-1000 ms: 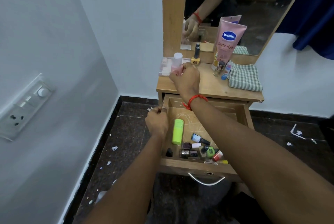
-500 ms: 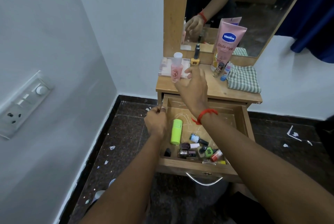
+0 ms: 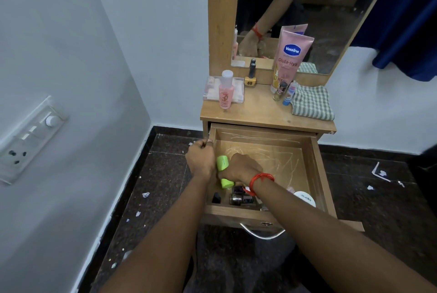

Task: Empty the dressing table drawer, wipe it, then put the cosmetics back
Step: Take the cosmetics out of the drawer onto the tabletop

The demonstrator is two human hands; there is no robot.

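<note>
The wooden drawer [image 3: 314, 165] stands pulled out under the dressing table top [image 3: 260, 113]. My left hand [image 3: 201, 161] grips the drawer's left wall. My right hand [image 3: 240, 169], with a red thread at the wrist, is down inside the drawer, closed around a lime green tube [image 3: 222, 162]. Near the drawer's front lie dark nail polish bottles [image 3: 241, 197] and a white round jar [image 3: 305, 198]. On the top stand a small pink bottle [image 3: 225, 94], a pink Vaseline tube [image 3: 289, 58], a yellow-based polish bottle [image 3: 251, 75] and a checked cloth [image 3: 312, 102].
A clear box [image 3: 212, 91] sits behind the pink bottle. The mirror [image 3: 307, 8] rises at the back. A white wall with a switch panel [image 3: 30, 136] runs close on the left. The dark floor [image 3: 165, 174] has paper scraps. A blue curtain [image 3: 406, 20] hangs at right.
My right hand let go of the small pink bottle on the table top, came down into the drawer and closed on the green tube. My left hand stayed on the drawer's wall.
</note>
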